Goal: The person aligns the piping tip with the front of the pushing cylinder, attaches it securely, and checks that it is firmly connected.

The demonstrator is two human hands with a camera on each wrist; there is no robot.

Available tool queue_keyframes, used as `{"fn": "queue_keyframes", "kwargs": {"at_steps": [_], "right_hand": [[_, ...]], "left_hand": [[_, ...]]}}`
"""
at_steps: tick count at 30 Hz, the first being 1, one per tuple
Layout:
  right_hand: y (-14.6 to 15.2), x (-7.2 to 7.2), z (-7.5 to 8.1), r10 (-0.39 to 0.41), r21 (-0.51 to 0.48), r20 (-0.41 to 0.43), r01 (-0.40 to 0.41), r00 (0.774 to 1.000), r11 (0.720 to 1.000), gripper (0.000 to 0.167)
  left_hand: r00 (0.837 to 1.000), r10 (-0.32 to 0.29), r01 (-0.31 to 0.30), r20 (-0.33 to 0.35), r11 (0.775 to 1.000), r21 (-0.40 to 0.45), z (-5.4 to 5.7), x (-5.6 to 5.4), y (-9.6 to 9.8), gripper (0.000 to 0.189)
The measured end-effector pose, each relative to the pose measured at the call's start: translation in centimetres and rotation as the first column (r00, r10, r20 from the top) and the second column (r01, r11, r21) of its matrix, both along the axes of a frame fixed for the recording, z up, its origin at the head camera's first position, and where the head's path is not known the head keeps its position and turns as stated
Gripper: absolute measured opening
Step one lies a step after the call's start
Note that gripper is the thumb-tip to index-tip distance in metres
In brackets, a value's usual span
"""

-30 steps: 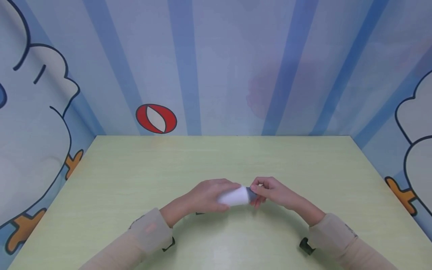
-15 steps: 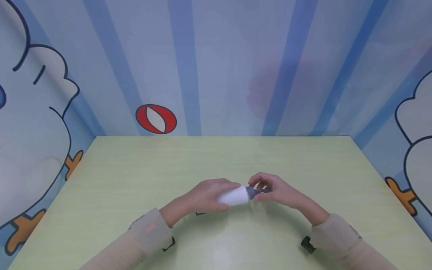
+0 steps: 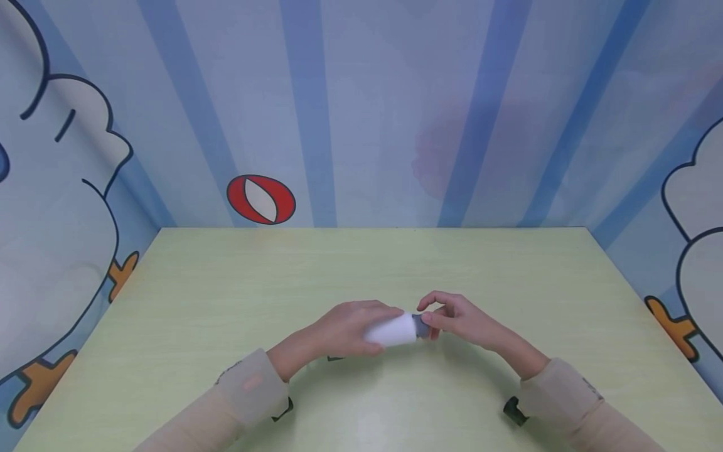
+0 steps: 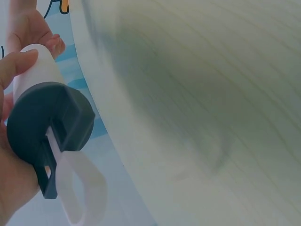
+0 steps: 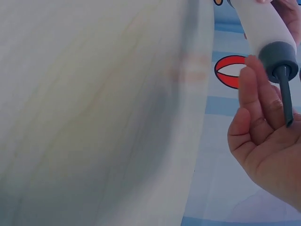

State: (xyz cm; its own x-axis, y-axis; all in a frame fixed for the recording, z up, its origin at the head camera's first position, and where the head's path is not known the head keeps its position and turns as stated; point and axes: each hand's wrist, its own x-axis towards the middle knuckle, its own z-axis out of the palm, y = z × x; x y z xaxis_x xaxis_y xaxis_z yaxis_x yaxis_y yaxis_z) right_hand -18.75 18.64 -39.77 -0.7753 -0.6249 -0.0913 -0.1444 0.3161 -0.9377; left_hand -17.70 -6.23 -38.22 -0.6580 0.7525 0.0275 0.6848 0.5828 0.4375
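My left hand (image 3: pixel 350 326) grips the white cylindrical bottle (image 3: pixel 391 329) around its body, holding it sideways above the table. The bottle's left end carries a dark round part (image 4: pixel 35 117) with a slot and a pale hooked loop (image 4: pixel 82 188). At the other end sits a grey cap (image 3: pixel 420 325), from which a thin dark stem (image 5: pixel 285 96) sticks out toward my right palm. My right hand (image 3: pixel 457 319) has its thumb at the cap and other fingers around the cap's far side; the index finger stands a little off. In the head view that hand hides the stem.
The pale yellow-green table (image 3: pixel 271 276) lies beneath both hands. A blue striped backdrop (image 3: pixel 384 113) with a printed red-and-white ball (image 3: pixel 262 199) rises at its back edge. A dark device (image 3: pixel 514 412) shows under the right sleeve.
My right hand came off the cap, spread around the stem and uncovered it, then moved back left onto the cap. My left hand and the bottle stay nearly still.
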Motion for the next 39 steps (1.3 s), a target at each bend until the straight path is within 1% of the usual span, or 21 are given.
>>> {"fn": "queue_keyframes", "kwargs": {"at_steps": [3, 6, 8, 11, 14, 20, 23, 27, 30, 33, 35, 37, 39], "right_hand": [[0.09, 0.02, 0.09, 0.007, 0.018, -0.001, -0.007, 1.000, 1.000, 0.037], [0.14, 0.10, 0.17, 0.019, 0.025, -0.039, -0.018, 0.999, 1.000, 0.043], [0.10, 0.17, 0.17, 0.030, 0.020, -0.070, -0.028, 0.997, 0.999, 0.041], [-0.03, 0.22, 0.05, 0.032, 0.021, -0.105, -0.030, 0.994, 0.999, 0.032], [-0.18, 0.25, -0.01, 0.024, 0.012, -0.093, -0.022, 0.995, 1.000, 0.026], [-0.24, 0.22, -0.19, 0.029, -0.006, -0.064, -0.029, 0.998, 1.000, 0.023], [-0.24, 0.22, -0.22, 0.040, -0.013, -0.037, -0.040, 0.999, 0.999, 0.022], [-0.25, 0.21, -0.13, 0.058, -0.007, -0.018, -0.058, 0.998, 0.998, 0.027], [-0.14, 0.18, -0.04, 0.040, 0.007, -0.021, -0.040, 0.999, 0.999, 0.032], [-0.02, 0.12, -0.03, 0.022, 0.029, -0.057, -0.020, 0.998, 0.999, 0.037], [-0.01, 0.09, -0.07, 0.027, 0.034, -0.085, -0.025, 0.996, 0.999, 0.040], [-0.08, 0.10, -0.11, 0.043, 0.039, -0.114, -0.039, 0.993, 0.998, 0.038], [-0.18, 0.14, -0.13, 0.050, 0.039, -0.125, -0.045, 0.991, 0.998, 0.032]], "left_hand": [[1.000, 0.001, -0.001, 0.002, 1.000, 0.001, -0.01, 0.01, -0.08, 0.057], [1.000, 0.002, -0.002, 0.002, 1.000, 0.000, 0.00, 0.02, -0.15, 0.057], [1.000, -0.003, 0.003, 0.003, 1.000, 0.005, 0.01, 0.01, -0.19, 0.057], [1.000, -0.007, 0.007, 0.016, 1.000, 0.004, 0.06, 0.01, -0.21, 0.057], [1.000, -0.008, 0.008, 0.028, 1.000, -0.006, 0.00, -0.02, -0.18, 0.057], [0.999, -0.009, 0.010, 0.031, 1.000, -0.024, -0.03, 0.01, -0.11, 0.056], [0.999, -0.012, 0.013, 0.030, 1.000, -0.021, 0.04, 0.06, -0.12, 0.056], [1.000, -0.019, 0.020, 0.024, 1.000, -0.019, 0.06, 0.01, -0.10, 0.055], [1.000, -0.015, 0.016, 0.022, 1.000, -0.027, 0.02, -0.06, -0.16, 0.055], [1.000, -0.011, 0.011, 0.016, 0.999, -0.031, -0.04, -0.12, -0.29, 0.056], [1.000, -0.012, 0.012, 0.013, 0.999, -0.030, -0.09, -0.16, -0.37, 0.056], [1.000, -0.015, 0.016, 0.013, 1.000, -0.024, -0.07, -0.16, -0.41, 0.056], [1.000, -0.019, 0.019, 0.017, 1.000, -0.021, -0.10, -0.18, -0.40, 0.056]]}}
